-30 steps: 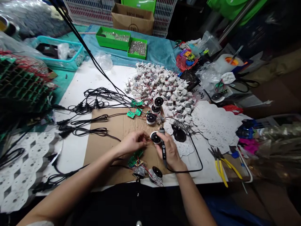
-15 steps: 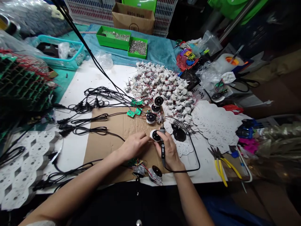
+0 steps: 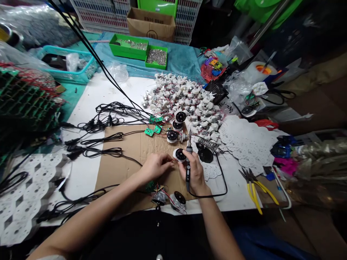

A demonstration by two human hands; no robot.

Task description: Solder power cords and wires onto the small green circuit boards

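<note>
My right hand (image 3: 196, 174) wrapped round a soldering iron (image 3: 188, 169), fingers touching a black-faced white part (image 3: 180, 154) near the right edge of the cardboard (image 3: 114, 173); my left hand (image 3: 157, 167) just beside it, fingertips narrowed, whether gripping anything I cannot tell.

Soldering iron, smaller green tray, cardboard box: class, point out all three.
Soldering iron (image 3: 188, 172): head view, on its handle.
Smaller green tray (image 3: 155, 65): head view, on its front wall.
Cardboard box (image 3: 150, 28): head view, on its front panel.

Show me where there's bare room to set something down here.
Bare white sheet lies between the blue basket and tangled black cables, and between the looping cord and yellow-handled pliers. It's crowded at the heap of white parts and around the left hand and right hand.
</note>
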